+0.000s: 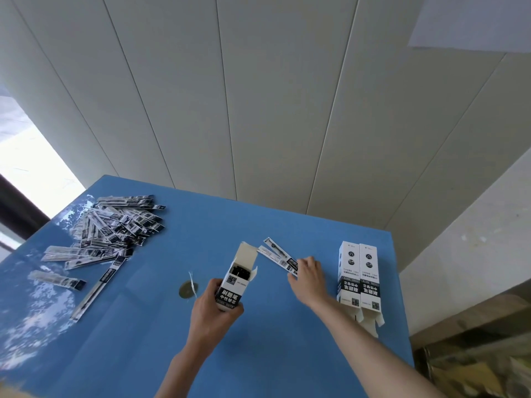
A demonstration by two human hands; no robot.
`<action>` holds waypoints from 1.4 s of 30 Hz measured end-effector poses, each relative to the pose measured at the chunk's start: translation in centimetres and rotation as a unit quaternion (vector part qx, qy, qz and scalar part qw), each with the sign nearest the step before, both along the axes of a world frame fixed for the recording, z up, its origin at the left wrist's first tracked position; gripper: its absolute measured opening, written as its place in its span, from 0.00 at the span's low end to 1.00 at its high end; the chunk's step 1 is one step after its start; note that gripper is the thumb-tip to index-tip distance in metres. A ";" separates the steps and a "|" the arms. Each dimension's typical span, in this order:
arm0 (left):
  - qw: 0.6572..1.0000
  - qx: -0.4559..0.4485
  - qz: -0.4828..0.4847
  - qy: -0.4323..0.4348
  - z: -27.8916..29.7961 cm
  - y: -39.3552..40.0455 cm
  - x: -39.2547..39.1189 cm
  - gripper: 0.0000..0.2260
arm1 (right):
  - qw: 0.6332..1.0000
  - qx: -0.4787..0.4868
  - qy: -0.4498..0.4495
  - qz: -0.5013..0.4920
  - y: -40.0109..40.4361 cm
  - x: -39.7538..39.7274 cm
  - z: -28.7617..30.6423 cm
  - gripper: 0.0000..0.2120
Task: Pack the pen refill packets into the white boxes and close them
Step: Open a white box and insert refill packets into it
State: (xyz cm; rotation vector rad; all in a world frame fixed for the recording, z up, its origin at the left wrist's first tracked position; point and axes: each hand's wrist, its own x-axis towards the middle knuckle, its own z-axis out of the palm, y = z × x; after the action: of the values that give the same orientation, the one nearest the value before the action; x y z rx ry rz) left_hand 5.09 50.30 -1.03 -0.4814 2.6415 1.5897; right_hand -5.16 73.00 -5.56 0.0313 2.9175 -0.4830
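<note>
Blue table [258,354], middle: white box [234,282], top flaps open, dark refills inside, black label with Chinese characters, clasped at base by left hand [212,307]. Right hand [309,275], just beside: closed on two refill packets [277,255], barcode visible, tips near box mouth. Far-left corner: heaped packets [115,225]. Right edge: two boxes [359,271] side by side, print too small to read.

Three white boxes are showing on the blue table [258,354]: one open box [236,278] and two boxes lying side by side, the left one [348,272] and the right one [370,275]. Two refill packets [280,258] are sitting apart from a loose pile of packets [112,228], which is too tangled to count. Two hands are appearing, the left hand [214,307] and the right hand [309,275].
</note>
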 end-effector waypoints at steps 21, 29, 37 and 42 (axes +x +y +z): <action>1.000 -0.003 -0.014 0.005 0.2 0.0 0.8 0.15 | 0.993 0.003 -0.071 0.095 0.6 0.7 1.7 0.18; 0.999 0.005 -0.030 0.010 0.4 0.4 1.6 0.15 | 0.983 -0.124 -0.132 0.005 0.9 2.3 2.3 0.20; 0.999 0.002 -0.041 0.010 0.3 0.4 2.6 0.15 | 0.928 -0.328 -0.145 -0.103 1.2 3.7 4.1 0.16; 0.999 0.004 -0.046 0.011 0.4 0.7 2.8 0.15 | 0.936 -0.324 -0.110 -0.082 1.8 4.5 5.4 0.22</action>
State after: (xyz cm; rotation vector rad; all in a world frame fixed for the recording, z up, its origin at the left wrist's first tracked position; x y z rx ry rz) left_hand 7.92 51.04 -0.64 -0.3378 2.6314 1.5871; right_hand -0.69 74.79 -0.19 0.2216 2.4131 -1.3430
